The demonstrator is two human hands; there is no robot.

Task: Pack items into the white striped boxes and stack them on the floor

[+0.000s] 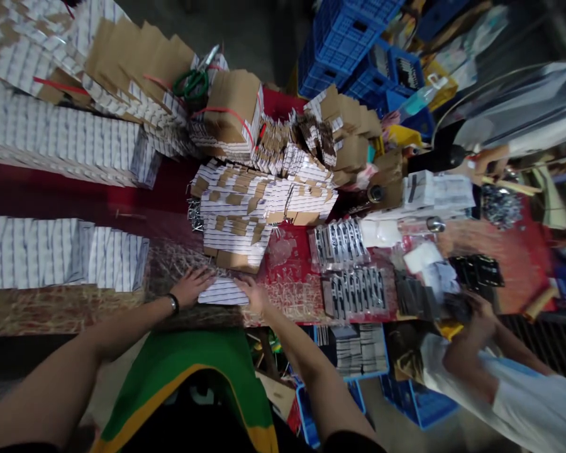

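Note:
A small white cardboard box (222, 292) with dark stripes lies flat at the table's near edge. My left hand (191, 286), a dark band on its wrist, grips its left end with the fingers reaching over the far corner. At the right end, my right hand (256, 294) has its fingers on the other far corner. The box sits between both hands; whether anything is inside cannot be seen. Just beyond it lie stacked flat striped cartons (236, 242) with brown flaps. Small metal hooks (195, 215) stick out beside that pile.
Rows of striped boxes (33, 251) stand at left. Green-handled scissors (193, 82) rest on bundled cartons. Bagged dark-handled parts (353, 292) lie to the right. A co-worker's hands (481, 311) handle a dark item; another person's arm (500, 154) reaches in. Blue crates (330, 56) stand behind.

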